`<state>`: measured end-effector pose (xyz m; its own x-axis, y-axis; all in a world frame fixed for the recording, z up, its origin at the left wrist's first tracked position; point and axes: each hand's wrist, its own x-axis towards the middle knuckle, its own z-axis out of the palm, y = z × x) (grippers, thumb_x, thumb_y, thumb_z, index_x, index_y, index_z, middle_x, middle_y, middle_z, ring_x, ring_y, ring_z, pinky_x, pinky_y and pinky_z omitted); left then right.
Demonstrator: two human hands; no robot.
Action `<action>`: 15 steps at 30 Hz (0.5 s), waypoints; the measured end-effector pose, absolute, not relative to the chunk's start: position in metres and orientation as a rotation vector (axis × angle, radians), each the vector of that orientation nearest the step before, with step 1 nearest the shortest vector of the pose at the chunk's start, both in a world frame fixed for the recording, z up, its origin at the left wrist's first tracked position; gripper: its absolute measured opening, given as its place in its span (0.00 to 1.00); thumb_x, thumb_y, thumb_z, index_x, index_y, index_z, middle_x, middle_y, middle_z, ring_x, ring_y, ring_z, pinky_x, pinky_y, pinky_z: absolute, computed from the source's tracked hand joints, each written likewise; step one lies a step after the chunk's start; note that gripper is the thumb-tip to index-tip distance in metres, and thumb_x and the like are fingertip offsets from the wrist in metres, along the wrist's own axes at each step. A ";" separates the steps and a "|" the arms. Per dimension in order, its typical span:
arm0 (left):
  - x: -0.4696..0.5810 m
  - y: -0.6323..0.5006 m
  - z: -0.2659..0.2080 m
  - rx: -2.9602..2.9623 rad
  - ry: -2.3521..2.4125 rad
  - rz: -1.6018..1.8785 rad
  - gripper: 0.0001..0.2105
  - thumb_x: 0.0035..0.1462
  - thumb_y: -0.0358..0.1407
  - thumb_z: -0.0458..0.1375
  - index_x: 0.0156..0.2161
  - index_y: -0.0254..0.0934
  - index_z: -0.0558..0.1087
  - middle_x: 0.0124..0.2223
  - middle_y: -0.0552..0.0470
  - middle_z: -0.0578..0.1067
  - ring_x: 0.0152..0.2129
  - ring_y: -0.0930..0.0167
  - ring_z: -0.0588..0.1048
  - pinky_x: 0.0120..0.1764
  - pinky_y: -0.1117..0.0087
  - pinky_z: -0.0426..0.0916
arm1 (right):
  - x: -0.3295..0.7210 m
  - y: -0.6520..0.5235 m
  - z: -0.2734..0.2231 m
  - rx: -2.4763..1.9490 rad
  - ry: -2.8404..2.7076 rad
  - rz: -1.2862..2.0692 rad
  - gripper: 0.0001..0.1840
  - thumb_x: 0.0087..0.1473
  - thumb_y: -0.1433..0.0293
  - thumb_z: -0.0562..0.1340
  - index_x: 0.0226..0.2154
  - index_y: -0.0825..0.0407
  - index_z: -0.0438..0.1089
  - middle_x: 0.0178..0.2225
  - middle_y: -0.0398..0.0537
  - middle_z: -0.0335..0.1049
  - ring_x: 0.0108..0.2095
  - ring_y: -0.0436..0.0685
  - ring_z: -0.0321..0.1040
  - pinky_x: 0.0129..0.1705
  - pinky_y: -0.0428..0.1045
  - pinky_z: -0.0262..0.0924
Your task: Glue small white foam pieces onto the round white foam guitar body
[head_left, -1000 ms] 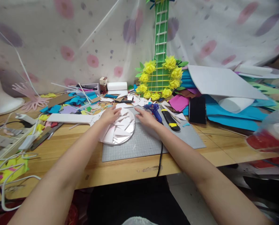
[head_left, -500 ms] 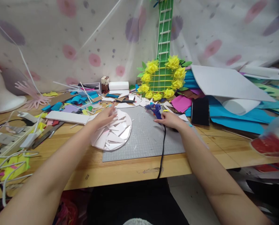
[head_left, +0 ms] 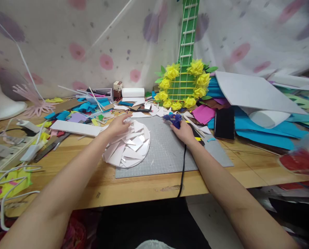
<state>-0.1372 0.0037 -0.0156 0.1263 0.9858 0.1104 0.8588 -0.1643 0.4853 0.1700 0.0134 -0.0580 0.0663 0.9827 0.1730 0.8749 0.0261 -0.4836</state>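
Note:
My right hand (head_left: pixel 183 132) is wrapped round the handle of a blue glue gun (head_left: pixel 173 119), held over the grey cutting mat (head_left: pixel 164 152) with its nozzle pointing left. A black cord hangs from it over the table edge. My left hand (head_left: pixel 118 126), its fingers stretched out, is above the upper left of a round white foam board (head_left: pixel 129 148). Overlapping angular white pieces cover that board. From behind the left hand a long white strip (head_left: pixel 75 128) reaches left; whether it joins the board is hidden.
A green guitar-shaped model (head_left: pixel 181 83) with yellow paper flowers stands at the back. White scraps lie before it. A black phone (head_left: pixel 224 123) and blue sheets (head_left: pixel 263 128) are on the right. Cables and a power strip (head_left: pixel 11 148) lie left, near a metal ruler (head_left: pixel 52 147).
The view has shifted slightly. My right hand has turned a little with the glue gun, uncovering more of a black-and-yellow object beside it. My left hand stays over the board's upper left.

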 end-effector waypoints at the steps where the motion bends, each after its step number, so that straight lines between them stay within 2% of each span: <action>1: -0.140 0.004 -0.014 2.119 1.773 0.573 0.22 0.54 0.38 0.53 0.55 0.40 0.67 0.57 0.51 0.68 0.53 0.67 0.66 0.53 0.69 0.60 | 0.169 0.013 -0.058 -1.894 -1.800 0.350 0.20 0.51 0.58 0.57 0.39 0.58 0.67 0.39 0.62 0.71 0.43 0.67 0.68 0.42 0.55 0.60; 4: -0.144 0.009 -0.007 2.169 1.757 0.531 0.20 0.53 0.39 0.54 0.52 0.40 0.69 0.56 0.51 0.69 0.53 0.66 0.66 0.54 0.68 0.59 | 0.165 0.014 -0.061 -1.869 -1.690 0.427 0.21 0.51 0.58 0.57 0.40 0.57 0.68 0.38 0.61 0.72 0.42 0.66 0.69 0.41 0.55 0.60; 8: -0.137 0.023 0.008 2.119 1.919 0.523 0.18 0.53 0.34 0.53 0.49 0.37 0.72 0.53 0.47 0.71 0.50 0.63 0.69 0.51 0.66 0.61 | 0.164 0.017 -0.070 -1.725 -1.513 0.524 0.21 0.47 0.56 0.59 0.38 0.55 0.68 0.35 0.58 0.73 0.38 0.65 0.70 0.40 0.55 0.60; 12: -0.121 0.048 0.014 2.065 2.027 0.352 0.19 0.50 0.34 0.56 0.49 0.38 0.72 0.50 0.44 0.73 0.46 0.59 0.71 0.46 0.64 0.63 | 0.169 0.021 -0.078 -1.432 -1.262 0.847 0.23 0.42 0.51 0.62 0.33 0.53 0.66 0.28 0.48 0.72 0.27 0.55 0.68 0.30 0.50 0.61; 15: -0.107 0.069 0.012 2.117 2.012 0.187 0.20 0.46 0.33 0.59 0.48 0.37 0.73 0.47 0.42 0.75 0.43 0.58 0.73 0.43 0.65 0.64 | 0.171 0.019 -0.075 -1.198 -1.081 1.028 0.23 0.38 0.53 0.65 0.32 0.52 0.64 0.28 0.45 0.71 0.23 0.49 0.64 0.24 0.45 0.58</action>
<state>-0.1075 0.0692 0.0119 0.0575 0.9968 -0.0550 0.9696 -0.0426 0.2412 0.1706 0.0189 -0.0751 0.1879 0.9787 0.0830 -0.0331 0.0907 -0.9953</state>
